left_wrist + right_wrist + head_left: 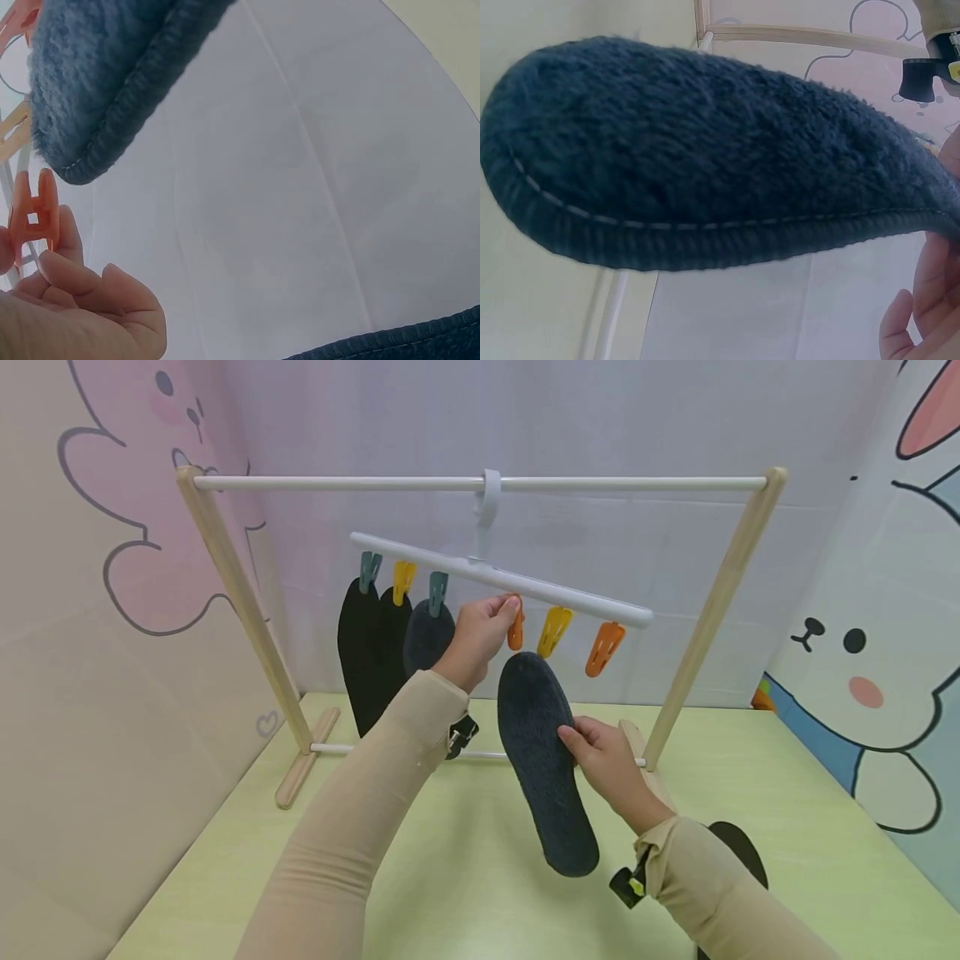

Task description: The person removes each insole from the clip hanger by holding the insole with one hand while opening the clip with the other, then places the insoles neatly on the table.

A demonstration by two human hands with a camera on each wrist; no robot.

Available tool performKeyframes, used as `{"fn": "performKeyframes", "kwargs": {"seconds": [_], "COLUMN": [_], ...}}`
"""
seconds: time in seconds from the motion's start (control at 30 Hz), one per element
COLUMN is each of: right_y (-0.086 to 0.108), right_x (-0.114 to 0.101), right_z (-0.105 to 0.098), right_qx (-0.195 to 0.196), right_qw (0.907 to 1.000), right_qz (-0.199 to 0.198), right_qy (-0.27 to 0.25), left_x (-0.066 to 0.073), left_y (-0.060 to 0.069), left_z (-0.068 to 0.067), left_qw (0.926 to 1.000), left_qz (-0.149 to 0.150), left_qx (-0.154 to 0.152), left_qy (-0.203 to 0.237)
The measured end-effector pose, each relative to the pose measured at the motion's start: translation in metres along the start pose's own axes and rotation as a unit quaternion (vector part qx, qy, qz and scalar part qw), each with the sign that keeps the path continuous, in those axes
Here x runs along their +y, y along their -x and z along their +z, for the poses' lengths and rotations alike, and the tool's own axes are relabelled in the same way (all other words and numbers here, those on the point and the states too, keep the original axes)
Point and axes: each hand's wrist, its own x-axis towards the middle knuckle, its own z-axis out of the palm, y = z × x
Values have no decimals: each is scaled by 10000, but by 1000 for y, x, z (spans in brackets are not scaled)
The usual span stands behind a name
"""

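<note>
The left hand point(476, 639) pinches an orange clip point(515, 625) between thumb and fingers, while the right hand point(607, 762) holds a dark blue insole point(538, 756) by its side edge, thumb on the fuzzy face. The insole's upper end sits just below that clip. Further right hang a yellow clip point(555, 631) and a second orange clip point(604, 649). To the left, three clips hold dark insoles point(358, 647). All hang from a tilted white hanger point(420, 556), hooked on a rack's white rail point(337, 483) above the tabletop point(450, 893).
</note>
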Motion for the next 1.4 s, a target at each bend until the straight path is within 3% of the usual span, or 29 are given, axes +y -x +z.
{"fn": "performKeyframes", "kwargs": {"seconds": [0.23, 0.67, 1.4], "right_y": [1, 5, 12], "right_x": [3, 13, 23], "right_z": [-2, -7, -14], "right_qx": [-13, -73, -78], "right_qw": [9999, 9998, 9992], "right_qz": [119, 190, 285], "right_qy": [43, 68, 252], "left_x": [0, -4, -8], "left_y": [-1, -2, -1], "left_z": [-2, -1, -3], "left_qw": [9998, 9994, 9998], "left_qz": [-91, 67, 197], "left_qx": [12, -11, -57], "left_qy": [-165, -346, 82]}}
